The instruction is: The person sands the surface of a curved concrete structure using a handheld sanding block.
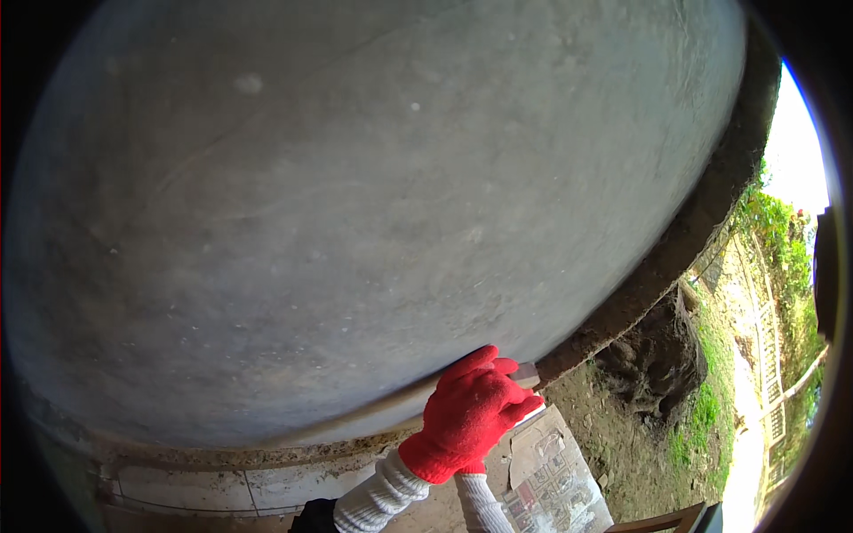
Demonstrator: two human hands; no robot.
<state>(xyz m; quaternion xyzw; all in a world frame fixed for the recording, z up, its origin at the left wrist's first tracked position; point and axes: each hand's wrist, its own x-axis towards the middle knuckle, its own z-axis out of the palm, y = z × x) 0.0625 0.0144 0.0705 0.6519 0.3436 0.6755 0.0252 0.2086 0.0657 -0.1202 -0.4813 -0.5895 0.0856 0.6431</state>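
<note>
Both my hands wear red knit gloves and come together low in the head view, right of the middle. My left hand [466, 404] is closed round the end of a long, narrow tan bar [526, 375]. The bar lies along the lower part of a broad grey plastered surface [373, 222], and its squared end pokes out past the fingers. Behind and below the left hand sits my right hand [473, 467], mostly covered by it. Only the red cuff and a white knit sleeve show plainly there, so its fingers are hidden.
A rough brown edge [657, 280] borders the grey surface on the right. Pale tiles [182, 489] run along the lower left. A worn printed sheet or board [555, 475] lies just right of my wrists. Beyond are a dark root-like clump [653, 355], grass and a fence [769, 373].
</note>
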